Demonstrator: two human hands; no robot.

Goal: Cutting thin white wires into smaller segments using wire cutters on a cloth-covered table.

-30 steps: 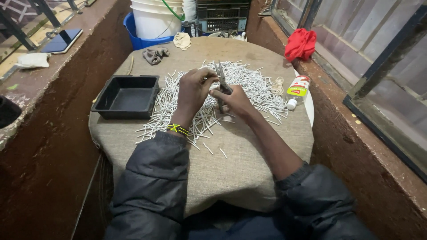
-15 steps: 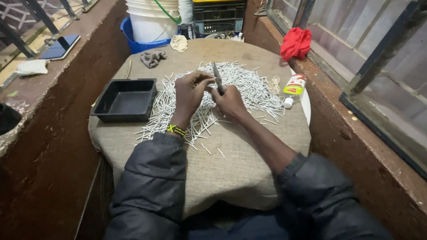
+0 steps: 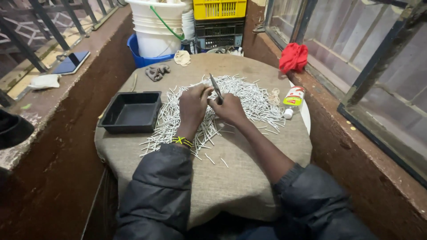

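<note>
Pinching one thin dark stick (image 3: 216, 88), both hands (image 3: 213, 104) closed on it, above pale sticks (image 3: 249, 100).

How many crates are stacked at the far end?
2. A yellow crate sits on top of a black crate, behind the table and right of the white buckets. More may be hidden behind them.

Dark phone (image 3: 71, 62), perhaps; labelled bottle (image 3: 293, 100).

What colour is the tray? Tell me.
Black tray, empty, beside the left hand; seen in the head view.
</note>
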